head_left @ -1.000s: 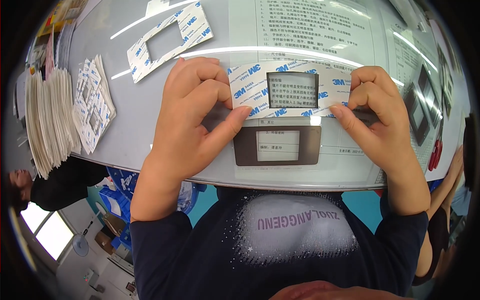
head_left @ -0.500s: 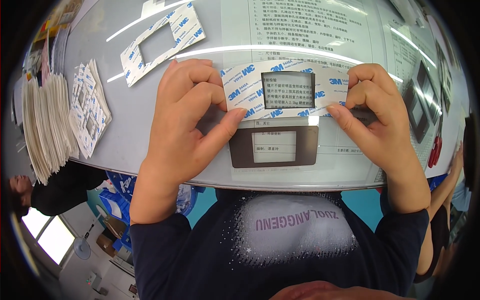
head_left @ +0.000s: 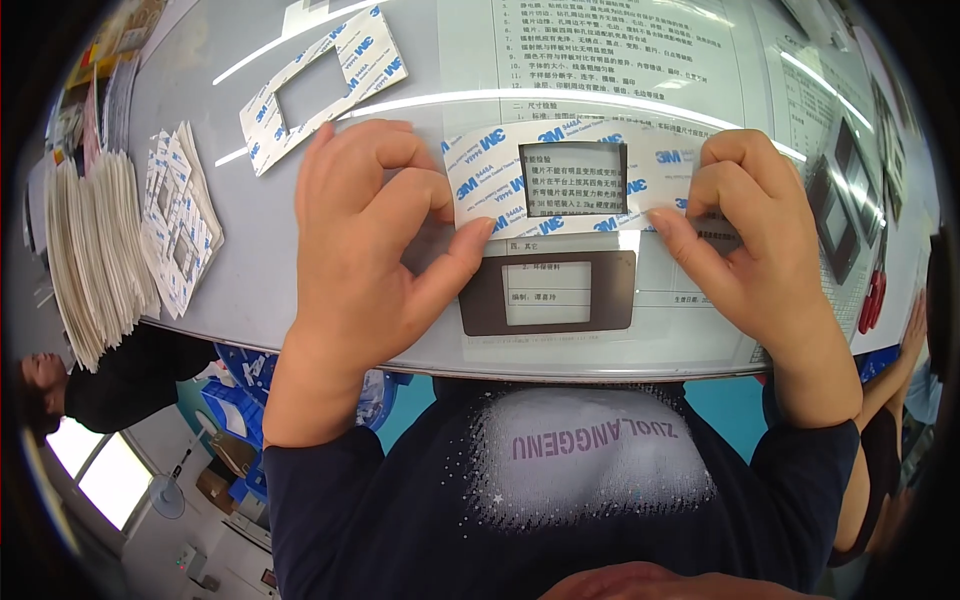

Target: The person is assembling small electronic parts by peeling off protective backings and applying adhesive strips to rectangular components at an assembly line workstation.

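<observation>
A white adhesive frame [head_left: 490, 175] with blue print and a rectangular window is held level just above the table. My left hand [head_left: 375, 250] pinches its left end between thumb and bent fingers. At the opposite end, my right hand [head_left: 755, 240] grips it in a similar pinch. A dark rectangular frame [head_left: 483, 295] with its own window lies on the table just below, nearer to me. Printed text shows through both windows. Another white frame with blue print [head_left: 370, 70] lies beyond my left hand.
At the left are a tall stack of pale sheets [head_left: 100, 250] and a fanned pile of printed white frames [head_left: 185, 225]. Dark frames [head_left: 840, 205] and a red-handled tool [head_left: 872, 300] lie at the right. Printed paper [head_left: 620, 55] covers the middle. Another person's arm [head_left: 885, 390] shows at the right edge.
My left hand has shifted slightly left and its thumb sits a little differently at the frame's end. The held frame has barely moved, and both hands keep hold of it.
</observation>
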Available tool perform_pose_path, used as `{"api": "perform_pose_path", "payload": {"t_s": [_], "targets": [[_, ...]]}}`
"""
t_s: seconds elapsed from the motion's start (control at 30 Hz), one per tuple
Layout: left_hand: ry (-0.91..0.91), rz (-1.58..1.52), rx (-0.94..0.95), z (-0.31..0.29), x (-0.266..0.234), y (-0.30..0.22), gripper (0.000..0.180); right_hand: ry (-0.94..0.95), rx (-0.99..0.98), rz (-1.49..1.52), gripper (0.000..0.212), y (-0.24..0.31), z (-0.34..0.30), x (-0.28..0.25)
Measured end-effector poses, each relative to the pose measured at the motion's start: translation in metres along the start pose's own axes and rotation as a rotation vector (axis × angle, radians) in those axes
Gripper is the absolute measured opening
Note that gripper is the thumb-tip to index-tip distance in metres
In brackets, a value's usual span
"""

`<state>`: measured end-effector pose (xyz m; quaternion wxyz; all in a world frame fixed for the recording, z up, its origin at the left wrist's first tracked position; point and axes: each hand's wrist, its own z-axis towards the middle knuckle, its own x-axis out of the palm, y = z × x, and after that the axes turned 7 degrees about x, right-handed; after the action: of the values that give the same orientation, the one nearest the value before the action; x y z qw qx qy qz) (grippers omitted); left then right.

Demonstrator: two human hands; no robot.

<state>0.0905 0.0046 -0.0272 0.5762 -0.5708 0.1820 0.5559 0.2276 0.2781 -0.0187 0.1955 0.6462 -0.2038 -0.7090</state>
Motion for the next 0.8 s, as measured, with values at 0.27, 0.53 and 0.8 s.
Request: {"api": "perform_pose_path", "payload": {"t_s": [0.27, 0.53, 0.8], "targets": [[-0.01, 0.236, 0.066, -0.001, 0.005, -0.007, 0.021, -0.179, -0.043, -0.035, 0.024, 0.0, 0.0, 0.007], [0.089, 0.292, -0.034, -0.001, 0.002, -0.007, 0.044, -0.059, -0.008, -0.397, 0.049, 0.002, -0.002, 0.003], [-0.201, 0.288, -0.086, -0.009, -0.023, 0.035, 0.05, -0.105, -0.028, -0.27, 0.05, -0.012, -0.007, 0.003]]}}
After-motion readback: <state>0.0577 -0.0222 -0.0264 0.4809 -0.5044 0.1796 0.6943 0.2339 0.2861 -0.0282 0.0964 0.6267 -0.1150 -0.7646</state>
